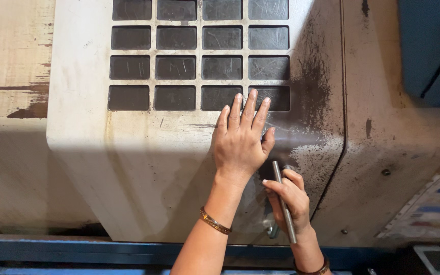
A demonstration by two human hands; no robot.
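My left hand [240,138] lies flat, fingers together, against a worn cream machine door [143,147], its fingertips touching the lowest row of a dark grid window [199,53]. A metal bangle circles that wrist. My right hand [291,199] sits just below and to the right, closed around a thin grey metal rod [284,201] that runs diagonally from near my left thumb down to my wrist. The rod's upper end meets a dark recess on the door. A small metal fitting [272,230] shows under my right hand.
A vertical seam [343,102] separates the door from a stained cream panel on the right. A blue rail [77,249] runs along the bottom. A blue surface [434,46] fills the top right corner, and a smudged label [434,203] lies at the lower right.
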